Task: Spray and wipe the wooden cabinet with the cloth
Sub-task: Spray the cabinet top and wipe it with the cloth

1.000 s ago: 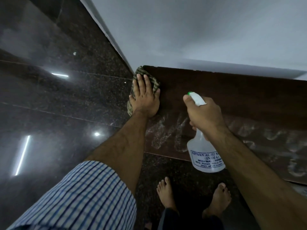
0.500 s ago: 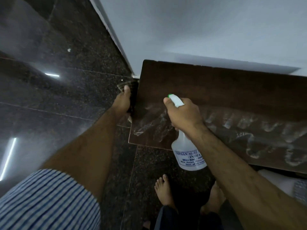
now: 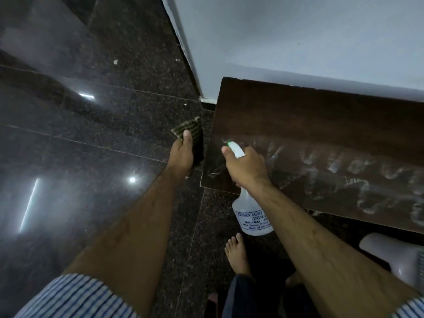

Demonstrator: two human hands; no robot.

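Left hand [image 3: 182, 157] pinches the cloth [image 3: 192, 134] at the left end of the wooden cabinet [image 3: 321, 125], apparently against its side panel. Right hand [image 3: 246, 167] is wrapped round the spray bottle [image 3: 252, 214] neck over the top's near-left corner. Step looks like wiping the side; next, I'd put the cloth flat on the streaked top and sweep right, bottle clear.

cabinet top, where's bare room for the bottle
Bare: the back strip of the cabinet top along the wall. Crowded: the front strip, with wet streaks, and its left corner under the right hand and spray bottle.
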